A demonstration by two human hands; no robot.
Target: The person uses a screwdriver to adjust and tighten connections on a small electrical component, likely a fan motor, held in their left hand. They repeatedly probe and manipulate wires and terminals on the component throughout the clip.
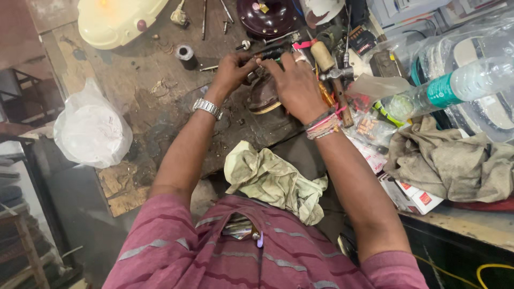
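Note:
My left hand [231, 70] and my right hand [295, 84] meet over a small dark brown, dome-shaped part [263, 99] on a worn wooden workbench [144, 107]. Both hands close their fingers on a dark slim tool or piece [267, 53] held just above the dome; what it is stays unclear. The left wrist carries a metal watch [208, 107]. Coloured thread bands [323, 126] circle the right wrist.
A hammer [333, 75] lies right of my right hand. A clear bottle [455, 85], crumpled cloths [450, 160] and small boxes fill the right side. A white plastic bag [91, 128], a cream casing [115, 18], a tape roll [186, 53] and a dark round cover [267, 16] sit farther off.

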